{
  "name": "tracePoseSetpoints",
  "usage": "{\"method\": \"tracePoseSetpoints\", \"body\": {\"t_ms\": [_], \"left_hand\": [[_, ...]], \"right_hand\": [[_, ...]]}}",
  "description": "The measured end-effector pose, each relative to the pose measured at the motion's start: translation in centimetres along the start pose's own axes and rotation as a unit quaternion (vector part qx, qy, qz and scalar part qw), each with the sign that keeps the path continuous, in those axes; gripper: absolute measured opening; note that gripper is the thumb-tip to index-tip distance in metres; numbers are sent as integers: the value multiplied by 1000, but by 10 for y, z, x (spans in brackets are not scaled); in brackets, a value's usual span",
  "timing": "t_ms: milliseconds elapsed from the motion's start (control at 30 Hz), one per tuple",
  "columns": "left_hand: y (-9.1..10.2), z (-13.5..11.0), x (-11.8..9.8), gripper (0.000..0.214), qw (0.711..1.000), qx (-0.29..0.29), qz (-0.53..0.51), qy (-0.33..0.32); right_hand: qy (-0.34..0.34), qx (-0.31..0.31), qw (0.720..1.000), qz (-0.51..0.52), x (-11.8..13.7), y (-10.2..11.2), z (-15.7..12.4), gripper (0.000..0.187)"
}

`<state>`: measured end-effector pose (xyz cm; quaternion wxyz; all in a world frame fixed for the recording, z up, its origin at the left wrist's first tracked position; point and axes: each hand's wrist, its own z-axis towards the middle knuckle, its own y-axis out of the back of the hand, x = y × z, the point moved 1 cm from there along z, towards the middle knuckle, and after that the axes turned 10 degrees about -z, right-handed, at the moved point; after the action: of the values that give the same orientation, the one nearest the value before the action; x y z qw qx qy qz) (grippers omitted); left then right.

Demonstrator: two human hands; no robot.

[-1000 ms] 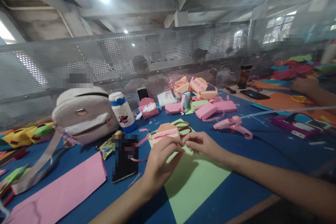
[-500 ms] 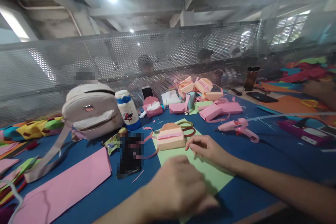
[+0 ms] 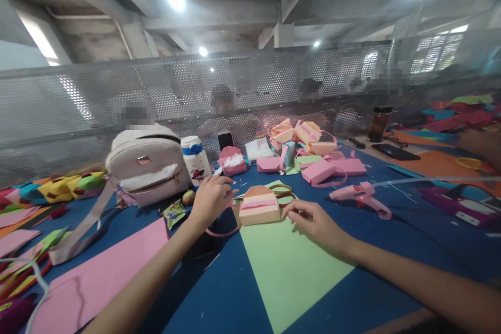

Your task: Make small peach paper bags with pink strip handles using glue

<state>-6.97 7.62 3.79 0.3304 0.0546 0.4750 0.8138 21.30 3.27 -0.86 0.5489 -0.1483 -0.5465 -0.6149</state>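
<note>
A small peach paper box (image 3: 260, 214) with a pink strip along its front sits on a light green paper sheet (image 3: 291, 271). Beside its right corner my right hand (image 3: 315, 223) rests over the sheet, fingers loosely bent, apart, and holding nothing. My left hand (image 3: 212, 201) is open over the table left of the box, its fingers stretched to the right and nothing visible in them. A pink paper strip (image 3: 223, 233) curves below that hand. Scissors (image 3: 285, 191) lie behind the box. Under my left wrist a dark object (image 3: 199, 248) is partly hidden.
A pale backpack (image 3: 151, 167) and a white and blue bottle (image 3: 194, 159) stand at the back left. Finished paper bags (image 3: 313, 138) are heaped behind the box. A pink glue gun (image 3: 362, 197) lies to the right. Pink sheets (image 3: 113, 271) cover the left front.
My left hand has moved from over the front of the green sheet forward and left, to the left of the box. My right hand stays beside the box. The view has shifted slightly.
</note>
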Motion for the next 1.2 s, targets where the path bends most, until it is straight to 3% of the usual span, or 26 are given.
{"method": "tracePoseSetpoints", "body": {"t_ms": [100, 200, 567, 867, 1033, 1200], "left_hand": [[-9, -2, -11, 27, 999, 22, -44, -3], [-17, -4, -20, 23, 995, 57, -80, -13], [-20, -9, -43, 9, 979, 132, -150, -29], [-13, -12, -87, 7, 961, 116, -218, -123], [-16, -16, -100, 20, 956, 151, -216, -131], [-12, -14, -87, 54, 946, 192, -243, -97]], "right_hand": [[69, -35, 995, -60, 0, 2, 0, 24], [103, -20, 989, -103, -2, 2, 0, 33], [100, 0, 987, -123, -8, 3, 2, 33], [75, 52, 992, -89, 4, 4, -1, 42], [66, 86, 993, -49, 6, 4, -1, 34], [39, 101, 994, -12, 8, 6, 0, 29]]}}
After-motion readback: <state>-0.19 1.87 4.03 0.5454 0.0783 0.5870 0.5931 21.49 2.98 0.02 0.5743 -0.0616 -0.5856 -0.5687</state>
